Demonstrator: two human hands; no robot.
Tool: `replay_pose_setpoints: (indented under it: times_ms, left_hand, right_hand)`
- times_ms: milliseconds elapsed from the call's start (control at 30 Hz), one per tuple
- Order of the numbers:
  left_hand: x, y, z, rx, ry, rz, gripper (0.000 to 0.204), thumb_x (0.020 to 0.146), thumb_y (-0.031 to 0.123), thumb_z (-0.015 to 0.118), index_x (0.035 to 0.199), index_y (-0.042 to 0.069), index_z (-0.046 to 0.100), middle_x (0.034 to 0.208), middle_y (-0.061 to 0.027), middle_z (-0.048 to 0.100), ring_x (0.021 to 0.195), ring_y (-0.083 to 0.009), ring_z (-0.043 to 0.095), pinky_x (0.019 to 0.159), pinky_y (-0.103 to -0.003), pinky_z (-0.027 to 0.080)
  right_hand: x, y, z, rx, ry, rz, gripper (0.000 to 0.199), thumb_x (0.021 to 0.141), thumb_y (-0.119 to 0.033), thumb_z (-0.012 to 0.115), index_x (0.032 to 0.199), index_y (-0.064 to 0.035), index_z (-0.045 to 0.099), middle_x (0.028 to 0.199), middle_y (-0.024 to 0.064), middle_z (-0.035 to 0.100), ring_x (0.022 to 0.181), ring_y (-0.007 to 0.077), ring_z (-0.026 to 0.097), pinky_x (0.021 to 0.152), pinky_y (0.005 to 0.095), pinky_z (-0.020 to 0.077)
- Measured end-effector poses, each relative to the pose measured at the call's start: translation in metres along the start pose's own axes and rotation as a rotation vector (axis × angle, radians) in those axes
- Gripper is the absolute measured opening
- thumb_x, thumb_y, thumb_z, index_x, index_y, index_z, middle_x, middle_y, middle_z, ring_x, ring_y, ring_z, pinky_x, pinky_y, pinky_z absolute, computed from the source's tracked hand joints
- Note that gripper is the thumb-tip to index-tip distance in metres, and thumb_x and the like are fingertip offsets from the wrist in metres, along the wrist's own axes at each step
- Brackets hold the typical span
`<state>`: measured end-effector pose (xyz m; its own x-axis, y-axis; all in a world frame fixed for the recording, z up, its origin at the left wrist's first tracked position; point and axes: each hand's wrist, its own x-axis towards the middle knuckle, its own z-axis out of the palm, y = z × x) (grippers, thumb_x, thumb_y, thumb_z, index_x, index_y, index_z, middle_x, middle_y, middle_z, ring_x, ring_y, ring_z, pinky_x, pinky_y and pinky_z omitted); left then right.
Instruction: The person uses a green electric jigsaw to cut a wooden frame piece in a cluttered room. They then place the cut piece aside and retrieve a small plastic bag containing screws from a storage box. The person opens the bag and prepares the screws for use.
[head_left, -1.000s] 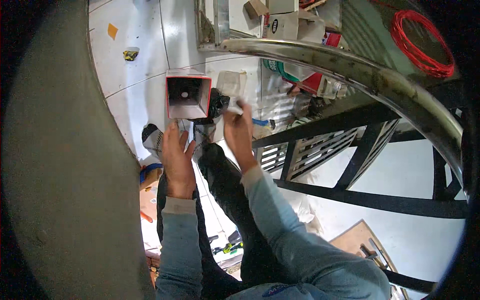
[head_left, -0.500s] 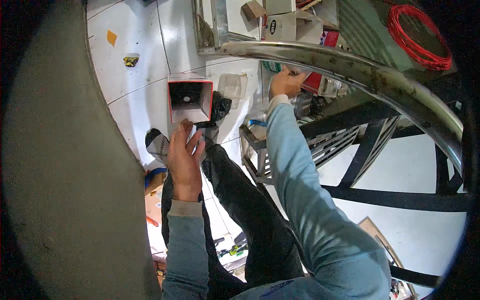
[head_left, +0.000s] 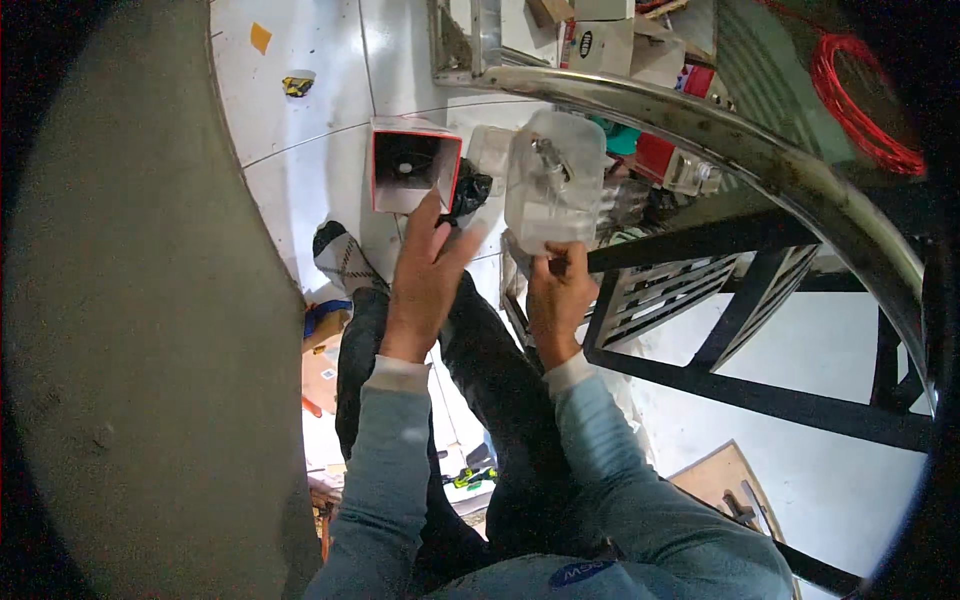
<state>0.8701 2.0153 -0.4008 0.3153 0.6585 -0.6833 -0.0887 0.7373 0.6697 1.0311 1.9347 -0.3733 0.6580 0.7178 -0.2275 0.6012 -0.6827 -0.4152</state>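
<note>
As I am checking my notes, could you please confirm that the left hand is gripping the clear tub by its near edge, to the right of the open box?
Not quite: the head view shows the right hand, not the left hand, gripping the clear tub by its near edge, to the right of the open box.

Box [head_left: 396, 199] left of tub [head_left: 524, 200]; wire coil [head_left: 842, 108] far right.

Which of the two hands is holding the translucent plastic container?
The right hand grips the translucent container by its near edge; the left hand, spread open, doesn't.
</note>
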Motion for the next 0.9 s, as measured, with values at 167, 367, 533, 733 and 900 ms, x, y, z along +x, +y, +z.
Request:
replay_pose_setpoints:
  times_ms: [167,367,533,733,900]
  left_hand:
    - [-0.003,0.005,0.003,0.105,-0.064,-0.147,0.084,0.092,0.020,0.077,0.159,0.006,0.028,0.154,-0.0198,0.044,0.139,-0.0344,0.050,0.113,-0.046,0.044]
    - [0.002,0.003,0.003,-0.215,-0.151,-0.045,0.071,0.094,0.013,0.072,0.151,-0.001,0.032,0.147,-0.0187,0.053,0.133,-0.0282,0.056,0.109,-0.039,0.048]
    - [0.002,0.006,0.001,-0.219,-0.077,-0.075,0.081,0.087,-0.002,0.062,0.159,0.004,0.026,0.147,-0.0191,0.051,0.133,-0.0270,0.056,0.109,-0.037,0.049]
    - [0.000,0.010,-0.003,-0.254,-0.054,-0.077,0.078,0.086,-0.007,0.058,0.157,0.004,0.029,0.145,-0.0188,0.053,0.128,-0.0263,0.058,0.106,-0.036,0.052]
    - [0.004,0.014,-0.001,-0.391,-0.021,-0.096,0.064,0.088,-0.007,0.060,0.149,0.000,0.040,0.140,-0.0168,0.058,0.124,-0.0224,0.061,0.103,-0.036,0.054]
  right_hand:
    - [-0.013,-0.002,-0.001,-0.080,-0.067,-0.304,0.019,0.087,-0.003,0.072,0.105,-0.0067,0.065,0.094,0.0148,0.072,0.079,0.0347,0.072,0.067,0.0393,0.0565]
    - [-0.006,-0.029,0.000,-0.005,-0.158,-0.469,0.015,0.088,-0.001,0.071,0.103,0.0004,0.067,0.097,0.0181,0.074,0.084,0.0311,0.075,0.074,0.0361,0.0580]
    - [-0.009,-0.028,0.010,0.059,-0.165,-0.371,0.018,0.090,-0.002,0.070,0.108,-0.0036,0.067,0.100,0.0142,0.074,0.084,0.0300,0.073,0.072,0.0386,0.0576]
    - [-0.004,-0.049,-0.005,0.195,-0.105,-0.308,0.031,0.088,-0.002,0.068,0.119,-0.0003,0.065,0.104,0.0196,0.068,0.086,0.0335,0.070,0.074,0.0394,0.0566]
    - [0.017,-0.079,-0.012,-0.046,-0.037,-0.510,0.045,0.082,-0.004,0.074,0.125,-0.0034,0.065,0.102,0.0175,0.065,0.097,0.0354,0.059,0.087,0.0458,0.0476]
